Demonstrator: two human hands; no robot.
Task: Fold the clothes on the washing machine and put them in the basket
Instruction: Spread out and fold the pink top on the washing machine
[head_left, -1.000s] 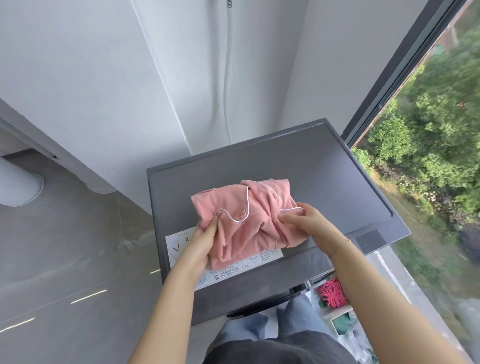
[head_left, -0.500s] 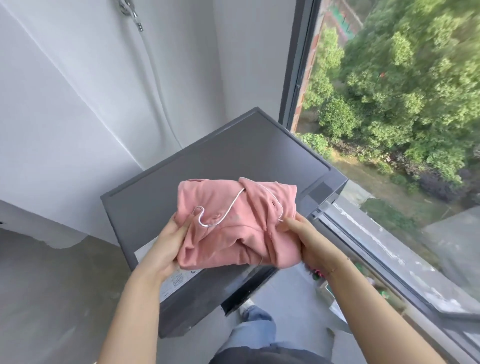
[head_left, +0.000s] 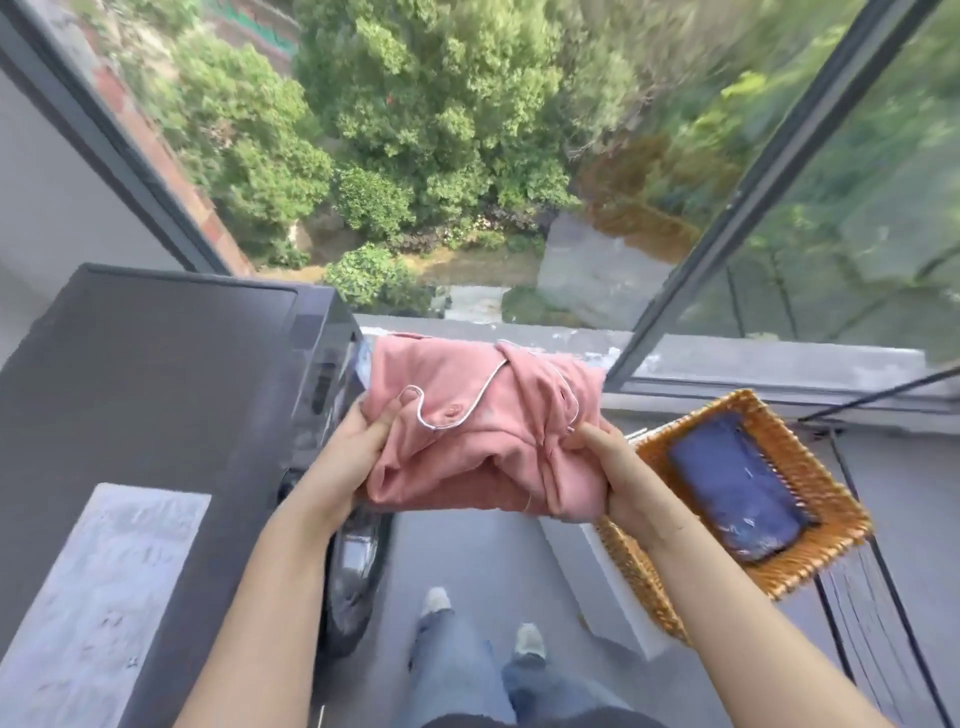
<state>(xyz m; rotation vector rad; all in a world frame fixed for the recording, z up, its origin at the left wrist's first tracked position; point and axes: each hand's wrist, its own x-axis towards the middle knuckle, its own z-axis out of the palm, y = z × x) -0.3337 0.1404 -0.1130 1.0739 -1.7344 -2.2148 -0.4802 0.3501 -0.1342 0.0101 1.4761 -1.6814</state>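
A dark washing machine (head_left: 145, 395) stands left of the left hand (head_left: 358, 447). Both hands, left and right hand (head_left: 618, 478), grasp the folded pink garment (head_left: 483, 426) in the air. Right of the fingers, a wicker basket (head_left: 810, 467), partly hidden by the forearm, holds a blue garment (head_left: 737, 488); the window (head_left: 519, 156) is blurred.

Garment: folded pink garment (head_left: 483, 436) with white piping, held in the air between washing machine (head_left: 156, 395) and basket (head_left: 810, 467).
Left hand (head_left: 358, 447): grips its left edge.
Right hand (head_left: 618, 478): grips its right edge.
Basket: wicker, holds a folded blue cloth (head_left: 737, 483).
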